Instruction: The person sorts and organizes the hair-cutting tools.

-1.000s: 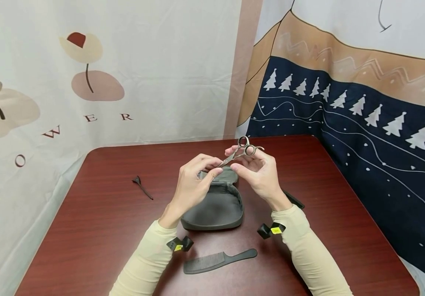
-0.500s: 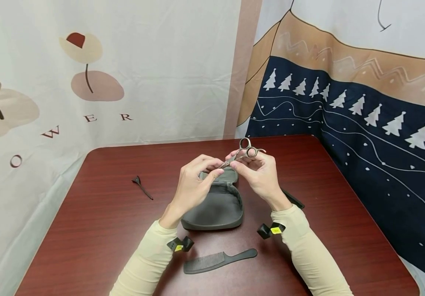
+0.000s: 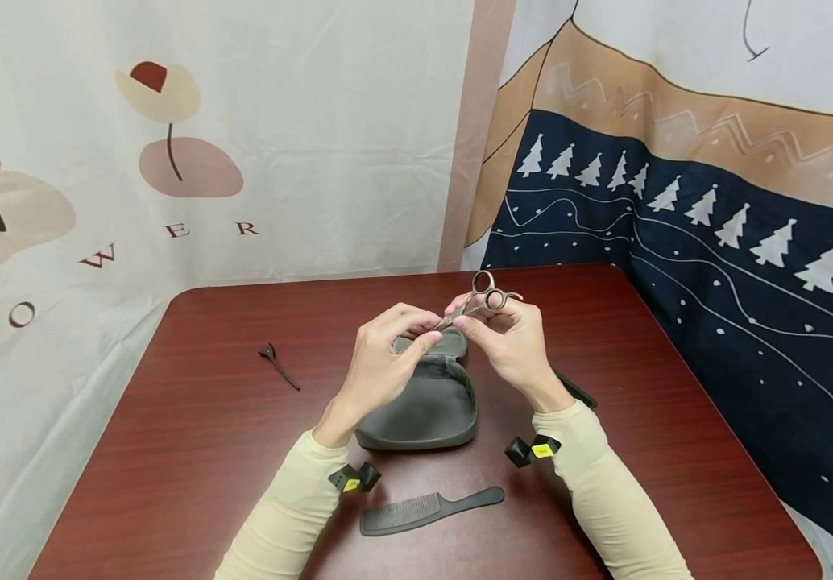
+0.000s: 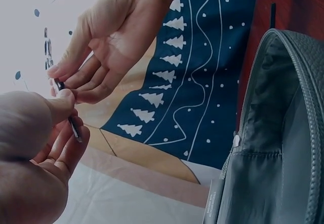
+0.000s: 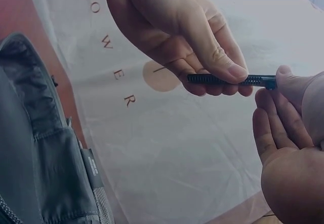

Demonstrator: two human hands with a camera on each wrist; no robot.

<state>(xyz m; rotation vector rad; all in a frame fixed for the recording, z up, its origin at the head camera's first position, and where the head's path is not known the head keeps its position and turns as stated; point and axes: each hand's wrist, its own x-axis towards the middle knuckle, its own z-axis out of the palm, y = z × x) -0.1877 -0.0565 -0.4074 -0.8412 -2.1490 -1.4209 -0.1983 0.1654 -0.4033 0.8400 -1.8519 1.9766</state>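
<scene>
A pair of metal thinning scissors (image 3: pixel 449 322) is held up over the table between both hands, finger rings pointing up and to the right. My left hand (image 3: pixel 382 354) pinches the blades between thumb and fingers. With thumb and fingertips, my right hand (image 3: pixel 514 346) grips the scissors around the pivot and shanks. The right wrist view shows the toothed blade (image 5: pixel 205 78) across the left fingers. Below the hands lies an unzipped grey case (image 3: pixel 416 415), its lid folded back and partly hidden by the left hand.
A dark grey comb (image 3: pixel 402 515) lies near the front of the reddish-brown table (image 3: pixel 206 451). To the left is a small black hair clip (image 3: pixel 279 369). A dark, long object (image 3: pixel 578 390) shows partly behind the right wrist. Printed curtains hang behind the table.
Both hands and the scissors have shifted slightly to the right, with the left fingers a little closer to the pivot. The case, comb and clip stay in place.
</scene>
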